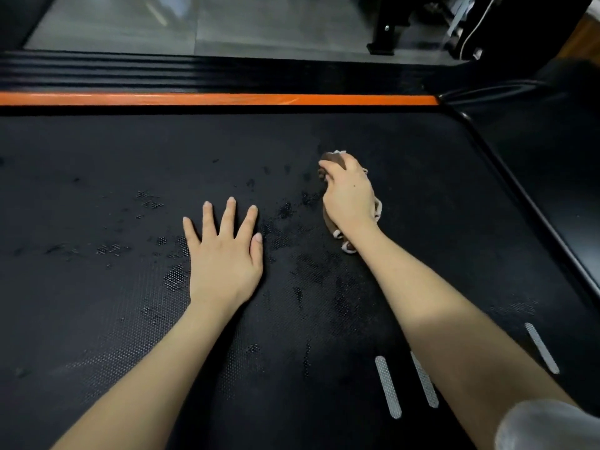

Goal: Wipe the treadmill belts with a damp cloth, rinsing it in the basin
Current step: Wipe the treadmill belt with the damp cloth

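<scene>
cloth (331,222) under right hand (349,194), gripped on belt (97,173) | left hand (224,251) flat, fingers spread

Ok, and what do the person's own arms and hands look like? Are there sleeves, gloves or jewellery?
Both forearms are bare. The left hand and the right hand wear no gloves; no ring, watch or bracelet shows. The only clothing visible is a pale whitish fabric sleeve near the right elbow.

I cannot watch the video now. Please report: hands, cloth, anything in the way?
Left hand flat on black textured treadmill belt. Right hand grips brown cloth with white trim, on belt. Nothing blocks the cloth; basin not in view.
</scene>
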The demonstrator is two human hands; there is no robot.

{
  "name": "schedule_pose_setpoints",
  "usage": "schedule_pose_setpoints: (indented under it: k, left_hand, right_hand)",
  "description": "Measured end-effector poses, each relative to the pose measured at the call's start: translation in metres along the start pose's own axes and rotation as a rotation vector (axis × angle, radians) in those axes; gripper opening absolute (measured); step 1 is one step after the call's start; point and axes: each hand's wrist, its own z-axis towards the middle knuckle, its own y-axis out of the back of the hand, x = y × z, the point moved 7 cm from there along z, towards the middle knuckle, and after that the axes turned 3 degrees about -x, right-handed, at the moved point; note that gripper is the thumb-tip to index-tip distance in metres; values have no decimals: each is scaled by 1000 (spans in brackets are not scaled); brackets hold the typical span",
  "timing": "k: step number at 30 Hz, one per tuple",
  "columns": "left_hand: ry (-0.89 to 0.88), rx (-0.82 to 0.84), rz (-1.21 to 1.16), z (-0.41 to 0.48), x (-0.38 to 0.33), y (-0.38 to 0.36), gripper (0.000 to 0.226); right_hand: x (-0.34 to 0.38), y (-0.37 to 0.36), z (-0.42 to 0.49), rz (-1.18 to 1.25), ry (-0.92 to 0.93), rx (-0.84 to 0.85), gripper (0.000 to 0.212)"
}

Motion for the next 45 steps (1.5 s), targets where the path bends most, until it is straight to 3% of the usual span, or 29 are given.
schedule_pose_setpoints:
  k: [6, 10, 17, 22, 25, 28, 33, 35, 38, 40, 42, 45]
  left_hand:
    - [-34, -22, 9, 26, 9, 14, 58]
    - [27, 75, 50, 58, 27, 1, 56]
    - [27, 30, 24, 58, 27, -3, 57]
    - [13, -10, 18, 57, 27, -6, 63]
    - [16, -12, 31, 57, 28, -6, 65]
    - [21, -9, 42, 58, 28, -7, 67]
    - [29, 3, 28, 59, 27, -6, 66]
    - [31, -1, 27, 59, 28, -6, 68]
    - [22, -14, 24, 59, 29, -5, 70]
    - [20, -10, 24, 58, 30, -6, 69]
    - [19, -9, 16, 57, 30, -6, 68]
    - [28, -10, 4, 58, 29, -7, 67]
  right_hand:
    - [-1, -2, 1, -29, 27, -8, 33]
    - [-5, -4, 4, -24, 52, 5, 32]
    - [14, -7, 18, 4, 52, 24, 30]
    - [54, 2, -75, 135, 264, 81, 30]
    - [48, 3, -56, 92, 368, 153, 33]
    - [25, -7, 9, -21, 268, 82, 35]
    - [27, -28, 51, -125, -147, -77, 42]
    - [59, -34, 24, -93, -77, -68, 45]
    - [98, -39, -37, 64, 265, 72, 46]
    - [86, -29, -37, 118, 383, 87, 42]
    - [57, -25, -7, 30, 350, 99, 40]
    - [3, -20, 54, -29, 75, -6, 38]
